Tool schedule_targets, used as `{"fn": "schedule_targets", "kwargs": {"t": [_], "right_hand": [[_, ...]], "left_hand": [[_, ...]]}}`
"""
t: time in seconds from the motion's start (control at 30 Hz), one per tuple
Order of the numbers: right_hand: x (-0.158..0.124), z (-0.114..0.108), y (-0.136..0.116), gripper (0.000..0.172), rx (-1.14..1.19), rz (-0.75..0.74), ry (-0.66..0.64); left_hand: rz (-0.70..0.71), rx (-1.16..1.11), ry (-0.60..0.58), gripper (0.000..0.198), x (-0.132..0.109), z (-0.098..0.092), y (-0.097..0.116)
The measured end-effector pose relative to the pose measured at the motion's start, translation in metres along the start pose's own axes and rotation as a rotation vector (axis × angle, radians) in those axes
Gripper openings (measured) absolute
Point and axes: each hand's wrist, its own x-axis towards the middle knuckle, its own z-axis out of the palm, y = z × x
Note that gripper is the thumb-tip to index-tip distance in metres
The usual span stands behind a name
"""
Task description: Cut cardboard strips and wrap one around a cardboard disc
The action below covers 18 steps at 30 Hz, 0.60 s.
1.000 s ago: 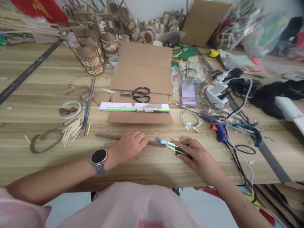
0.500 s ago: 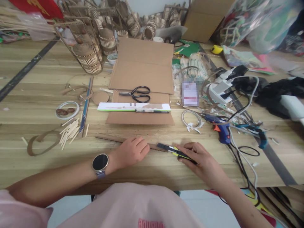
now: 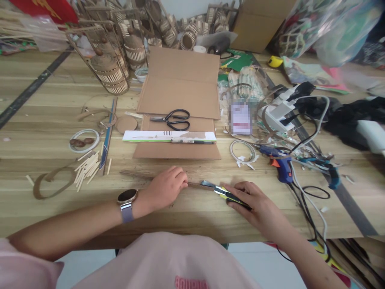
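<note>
A narrow cardboard strip (image 3: 136,174) lies along the table near its front, its middle covered by my left hand (image 3: 170,185). The fingers of that hand are curled closed on the strip. Closed round the black and yellow handle of a utility knife (image 3: 221,192) is my right hand (image 3: 251,200). The knife's blade points left and rests at the strip's right end; whether it touches the strip I cannot tell. Beyond the strip lie cardboard sheets (image 3: 183,86) bearing black-handled scissors (image 3: 174,119), a white paper strip (image 3: 144,135) and a pen (image 3: 191,141).
Small wooden sticks (image 3: 88,168), a curled brown strip (image 3: 39,186) and a white ring (image 3: 84,140) lie left. To the right are a blue glue gun (image 3: 279,160) with cables, a tape roll (image 3: 242,151) and a power strip (image 3: 279,112). Slatted lantern-like models (image 3: 110,74) stand behind.
My left hand has turned slightly and lifted a little, and the strip's visible face has tilted with it. The knife has shifted slightly right, its blade now catching light.
</note>
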Motion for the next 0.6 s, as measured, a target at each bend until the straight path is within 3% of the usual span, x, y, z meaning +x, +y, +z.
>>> {"fn": "schedule_targets", "kwargs": {"t": [0.13,0.27,0.6], "right_hand": [[-0.002,0.002,-0.005,0.042,-0.007,-0.002,-0.015],[-0.005,0.01,-0.013,0.041,-0.038,0.023,0.015],[-0.002,0.026,-0.028,0.043,-0.074,0.128,0.114]], "left_hand": [[-0.152,-0.133,-0.102,0.017,0.005,-0.002,0.004],[-0.252,-0.19,-0.11,0.014,0.01,-0.006,0.008],[-0.266,-0.111,-0.111,0.012,0.013,-0.007,0.013]]}}
